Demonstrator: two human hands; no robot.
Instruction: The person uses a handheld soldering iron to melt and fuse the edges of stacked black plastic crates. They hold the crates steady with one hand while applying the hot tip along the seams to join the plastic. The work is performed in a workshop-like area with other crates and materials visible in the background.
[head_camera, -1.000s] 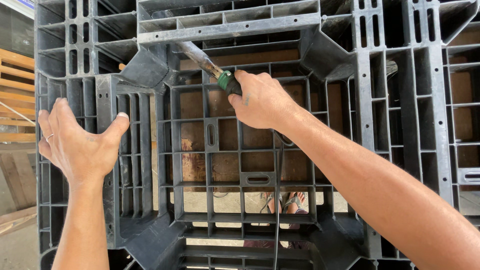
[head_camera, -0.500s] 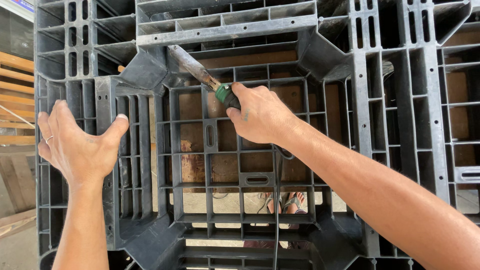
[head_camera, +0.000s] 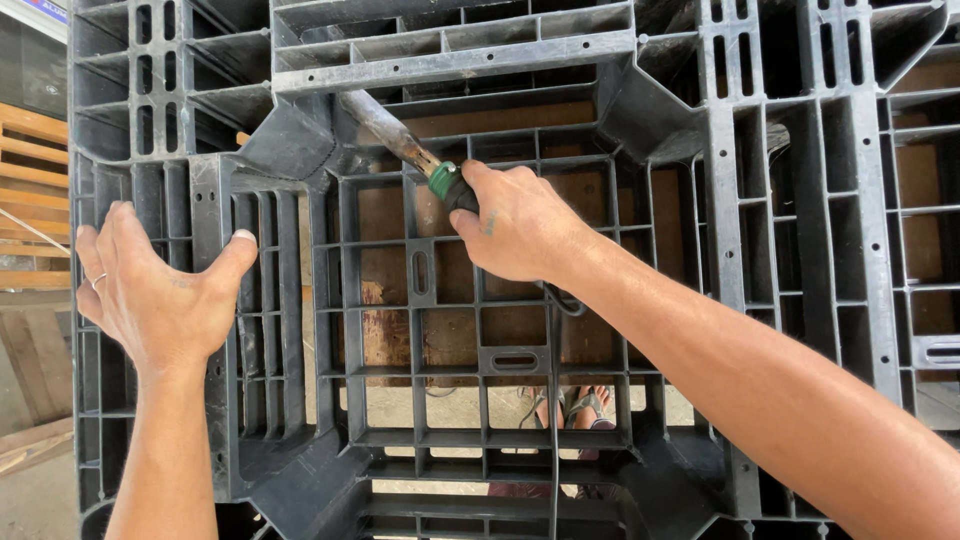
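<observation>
A large dark grey plastic pallet (head_camera: 760, 250) stands upright in front of me and fills the view. My left hand (head_camera: 150, 300) presses flat against its left side, fingers spread, thumb on a vertical rib. My right hand (head_camera: 515, 225) grips the green-collared handle of a corded heating tool (head_camera: 440, 178). The tool's metal barrel (head_camera: 385, 130) points up and left, its tip touching the pallet's angled corner brace (head_camera: 290, 140). A black cord (head_camera: 552, 400) hangs down from the handle.
Through the pallet's openings I see brown boards (head_camera: 385, 300), a pale concrete floor (head_camera: 460, 408) and someone's sandalled feet (head_camera: 575, 410). Wooden pallets (head_camera: 35, 200) are stacked at the far left.
The right hand and tool shifted slightly, keeping the barrel's tip near the upper left corner brace. The left hand stays flat against the pallet.
</observation>
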